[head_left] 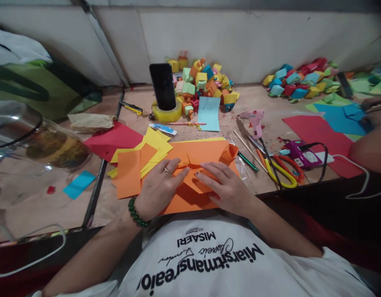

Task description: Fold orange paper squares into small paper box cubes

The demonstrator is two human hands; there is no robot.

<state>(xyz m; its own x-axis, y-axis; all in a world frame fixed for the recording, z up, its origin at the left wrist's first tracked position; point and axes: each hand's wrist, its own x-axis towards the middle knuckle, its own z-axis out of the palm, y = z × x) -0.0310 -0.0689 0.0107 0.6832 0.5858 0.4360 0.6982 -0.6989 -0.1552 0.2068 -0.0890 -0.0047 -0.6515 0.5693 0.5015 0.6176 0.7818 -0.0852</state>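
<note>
We find left hand (159,187) and right hand (223,185) open, flat at lower centre, pinning the orange paper sheet (203,154) to crease 1 fold.

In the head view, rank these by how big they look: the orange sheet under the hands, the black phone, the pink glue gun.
1. orange sheet, under the left hand and right hand
2. black phone
3. pink glue gun
The phone and gun lie farther away, so their true sizes are uncertain.
</note>
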